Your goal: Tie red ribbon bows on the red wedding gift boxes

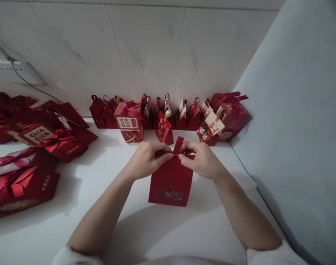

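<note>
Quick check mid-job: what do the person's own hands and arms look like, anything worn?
The left hand and right hand are ungloved, and no watch or bracelet shows at either wrist. Both forearms are bare up to the white sleeves: left sleeve, right sleeve. No markings are visible.

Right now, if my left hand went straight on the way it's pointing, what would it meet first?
Probably your right hand: its fingertips face those of your left hand across the thin gold tie both hold atop the red box. The red strap might be brushed too; depth there is unclear.
</note>
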The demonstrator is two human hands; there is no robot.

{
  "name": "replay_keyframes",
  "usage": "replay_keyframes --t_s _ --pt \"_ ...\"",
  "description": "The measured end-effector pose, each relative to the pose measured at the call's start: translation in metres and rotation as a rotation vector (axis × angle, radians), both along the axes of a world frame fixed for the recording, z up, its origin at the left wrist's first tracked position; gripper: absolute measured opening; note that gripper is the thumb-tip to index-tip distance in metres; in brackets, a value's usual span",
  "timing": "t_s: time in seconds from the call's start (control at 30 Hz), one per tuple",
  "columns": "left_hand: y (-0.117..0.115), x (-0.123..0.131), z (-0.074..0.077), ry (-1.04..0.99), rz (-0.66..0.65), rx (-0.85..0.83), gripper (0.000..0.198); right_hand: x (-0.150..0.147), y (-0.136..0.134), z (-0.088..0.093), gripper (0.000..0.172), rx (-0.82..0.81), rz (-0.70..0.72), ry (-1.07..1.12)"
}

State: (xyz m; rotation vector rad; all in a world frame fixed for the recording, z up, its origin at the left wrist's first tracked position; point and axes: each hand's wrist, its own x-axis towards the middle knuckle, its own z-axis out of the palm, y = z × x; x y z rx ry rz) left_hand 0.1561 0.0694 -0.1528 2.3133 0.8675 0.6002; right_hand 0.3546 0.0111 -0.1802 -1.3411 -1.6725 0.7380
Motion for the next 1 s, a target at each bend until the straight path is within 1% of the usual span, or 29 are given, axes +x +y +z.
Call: replay_keyframes --t_s 0.13,0.23,0.3,0.37,0.43,0.53,0.6,0.7,0.8,1.0 --pt "0.001 -0.001 -0.001 -0.012 0.01 -0.059 0.023 0.005 0.001 0.001 0.005 0.011 0.038 -0.019" --pt "0.004 -0.002 -0.004 0.004 0.013 -0.062 0.024 0.006 0.001 0.003 0.018 -0.004 0.063 -0.065" --pt "0.005 -0.002 -0.005 0.016 0.034 -0.039 0.022 0.003 0.003 0.001 0.023 -0.013 0.042 -0.081" --pt "0.006 -0.001 -0.006 0.021 0.054 -0.011 0.022 -0.002 0.006 -0.002 0.02 0.007 0.001 -0.072" --pt "0.005 -0.001 -0.007 0.024 0.044 0.009 0.021 -0.006 0.008 -0.006 0.017 0.044 -0.027 -0.064" --pt "0.002 0.001 -0.006 0.04 0.015 0.04 0.021 -0.009 0.009 -0.008 0.018 0.088 -0.038 -0.092" --pt "0.001 0.003 -0.006 0.053 0.017 0.067 0.021 -0.009 0.008 -0.007 0.014 0.097 -0.046 -0.112" --pt "-0.001 0.005 -0.007 0.097 0.024 0.11 0.02 -0.007 0.006 -0.005 0.009 0.047 -0.033 -0.122" --pt "-0.002 0.006 -0.008 0.151 0.025 0.133 0.02 -0.003 0.004 -0.003 0.009 -0.029 -0.004 -0.117" --pt "-0.001 0.005 -0.007 0.135 0.003 0.083 0.019 0.004 0.002 0.001 0.013 -0.084 0.107 -0.007"
